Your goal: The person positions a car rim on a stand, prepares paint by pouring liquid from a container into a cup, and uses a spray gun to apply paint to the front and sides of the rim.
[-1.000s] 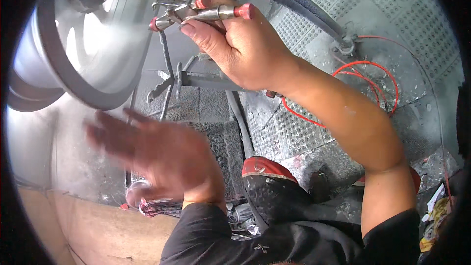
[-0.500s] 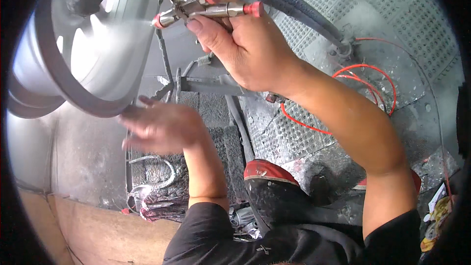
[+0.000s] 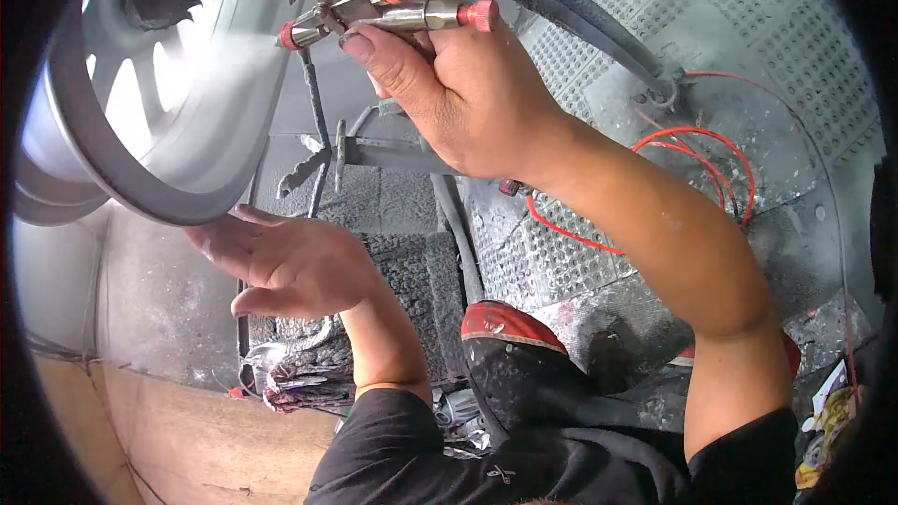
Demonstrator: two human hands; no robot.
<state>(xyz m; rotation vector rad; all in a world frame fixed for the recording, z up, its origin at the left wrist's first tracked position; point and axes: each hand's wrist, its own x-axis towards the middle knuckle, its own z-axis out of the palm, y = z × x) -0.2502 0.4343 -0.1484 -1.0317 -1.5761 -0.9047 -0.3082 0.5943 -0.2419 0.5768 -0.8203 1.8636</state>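
My right hand (image 3: 472, 93) is wrapped round a silver spray gun (image 3: 354, 11) with red knobs and a red nozzle ring. A pale mist leaves the nozzle leftward into a grey wheel rim (image 3: 173, 198) at the upper left. The rim stands tilted, its inner side toward the nozzle and cut-outs showing in its face. Below the rim's lower edge, my left hand (image 3: 295, 266) lies palm up with its fingers stretched out. Its fingertips are at the edge, seemingly touching it; no grip shows.
A grey-coated stand (image 3: 393, 157) and thick dark hose (image 3: 571, 14) lie beyond my hands. A thin red hose (image 3: 739, 145) coils on the perforated floor mats (image 3: 786, 9). Brown board (image 3: 206, 421) covers the lower left. My red-trimmed shoe (image 3: 514, 323) is below.
My left hand has moved slightly left and turned palm up beneath the rim's edge. The spray gun has shifted a little to the left, still spraying. The cut-outs in the wheel have changed position.
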